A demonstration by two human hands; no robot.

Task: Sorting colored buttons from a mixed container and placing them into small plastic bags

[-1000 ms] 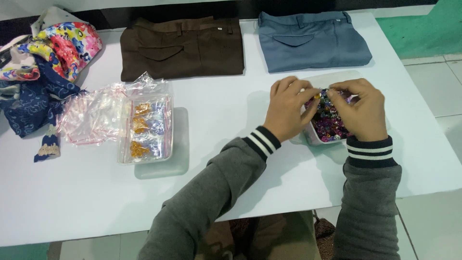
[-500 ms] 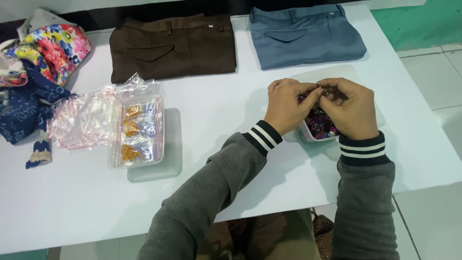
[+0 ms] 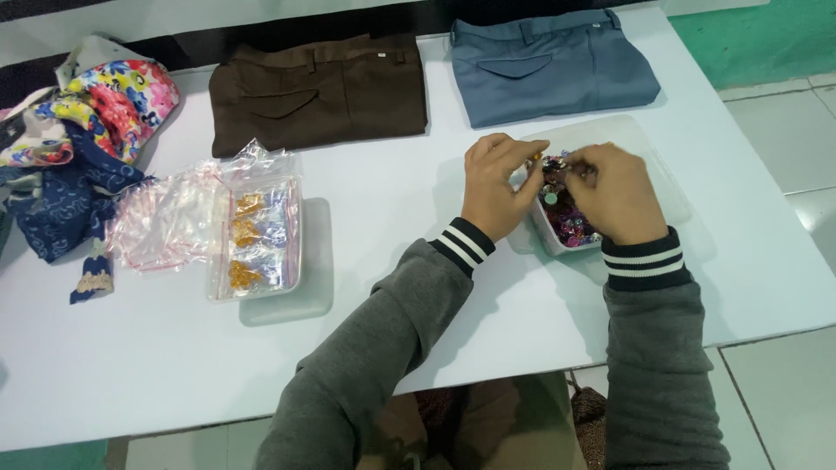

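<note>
Head view: I am seeing the white rectangular table [image 3: 174, 365] sitting lower and larger in frame than a second ago, so the camera is tilting; the objects on it are staying where they were. Both hands are remaining over the clear plastic container of small multicoloured beads [image 3: 568, 228], so the picking work is continuing there. Counting from largest down: two folded trousers, one brown [image 3: 318, 91], one grey-blue [image 3: 553, 59]; one heap of floral and navy fabric [image 3: 74, 139]; one crumpled clear plastic bag [image 3: 170, 218]; one clear lidded tub of amber pieces [image 3: 257, 239]. The left hand [image 3: 496, 187] is pinching a small bead between its fingertips. The right hand [image 3: 618, 196] is curling closed over the beads; I cannot tell what it is gripping.
</note>
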